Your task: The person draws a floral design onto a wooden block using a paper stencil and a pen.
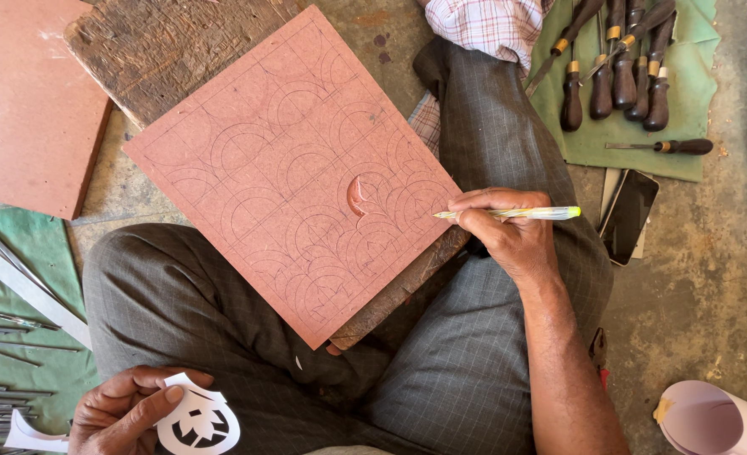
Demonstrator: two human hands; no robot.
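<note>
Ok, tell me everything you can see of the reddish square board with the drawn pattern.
The reddish square board is a flat, matte slab that looks like fibreboard. It lies turned like a diamond across a rough dark wooden block and the person's lap. Thin lines mark a grid filled with repeated arches. Near the middle one small curved hollow is carved out. The right hand rests at its right edge, holding a yellow-green pen whose tip meets that edge. The left hand is apart from it, holding a white paper cutout.
</note>
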